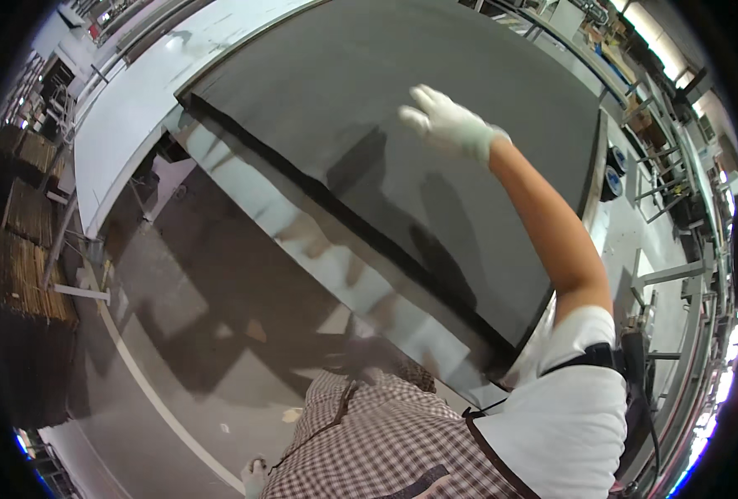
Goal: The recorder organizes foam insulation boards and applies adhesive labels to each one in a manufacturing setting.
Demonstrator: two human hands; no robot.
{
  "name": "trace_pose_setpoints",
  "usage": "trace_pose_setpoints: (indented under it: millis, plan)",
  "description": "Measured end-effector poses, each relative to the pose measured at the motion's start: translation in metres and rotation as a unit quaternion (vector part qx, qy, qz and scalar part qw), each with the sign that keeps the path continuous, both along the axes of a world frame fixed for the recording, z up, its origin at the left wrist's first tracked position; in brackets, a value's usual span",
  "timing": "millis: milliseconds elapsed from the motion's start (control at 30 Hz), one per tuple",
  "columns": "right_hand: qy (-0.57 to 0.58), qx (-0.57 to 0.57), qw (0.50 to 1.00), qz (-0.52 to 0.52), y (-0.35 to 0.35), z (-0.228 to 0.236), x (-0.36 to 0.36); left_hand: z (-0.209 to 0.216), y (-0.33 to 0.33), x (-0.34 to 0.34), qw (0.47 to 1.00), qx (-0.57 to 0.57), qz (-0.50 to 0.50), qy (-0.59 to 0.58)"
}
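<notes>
A large dark grey flat panel with a thick dark near edge lies across the table. My right hand, in a white glove, is stretched out over it with the fingers apart and nothing in them. Shadows of my arm and body fall on the panel, and I cannot tell whether the fingertips touch it. Low at the bottom edge, beside my brown checked apron, part of my gloved left hand shows. It is small and partly cut off, so its grip cannot be made out.
A pale table edge runs along the panel's near side. Further left stands a white worktop, with stacked brown sheets beyond the floor line. Blue-and-black rolls and metal frames are at the right.
</notes>
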State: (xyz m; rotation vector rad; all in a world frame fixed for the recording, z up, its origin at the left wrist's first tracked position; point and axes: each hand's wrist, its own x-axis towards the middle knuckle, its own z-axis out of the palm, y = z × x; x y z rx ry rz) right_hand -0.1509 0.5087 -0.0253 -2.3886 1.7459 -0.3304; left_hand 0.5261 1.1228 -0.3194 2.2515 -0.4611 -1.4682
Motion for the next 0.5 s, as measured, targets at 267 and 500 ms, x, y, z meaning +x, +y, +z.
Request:
trace_pose_setpoints:
  millis: [267,500]
  plan:
    - [0.067,-0.012,0.992,-0.108,-0.090,-0.094,0.064,0.033,-0.170,0.013,0.993,-0.095,-0.074,0.010]
    - [-0.011,-0.061,0.998,-0.027,-0.050,-0.077,0.105,0.089,-0.439,-0.023,0.943,-0.165,-0.273,-0.090]
